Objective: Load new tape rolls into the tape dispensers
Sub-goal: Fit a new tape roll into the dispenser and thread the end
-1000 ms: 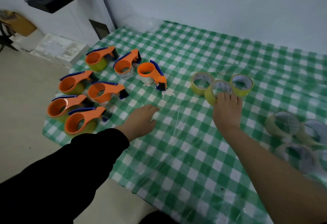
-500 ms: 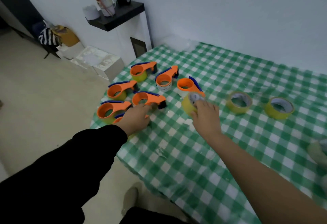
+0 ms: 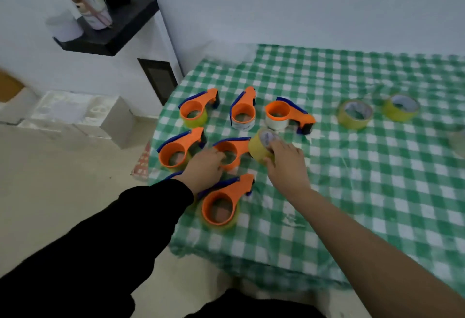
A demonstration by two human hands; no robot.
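Observation:
Several orange tape dispensers with blue blades lie on the left part of the green checked tablecloth. My left hand grips the middle dispenser, its fingers curled over the ring. My right hand holds a yellow tape roll tilted right beside that dispenser. In front of them lies another dispenser with a roll on it. Two more yellow rolls sit at the back right, one nearer and one farther.
The table's left edge runs beside the dispensers, with bare floor below. A white cabinet with a black shelf holding a canister and a dark roll stands by the wall. White boxes sit on the floor. A blurred roll shows at the right edge.
My right hand has carried the yellow roll leftward to the middle dispenser. My left hand has moved forward onto that dispenser and taken hold of it. The view has shifted left.

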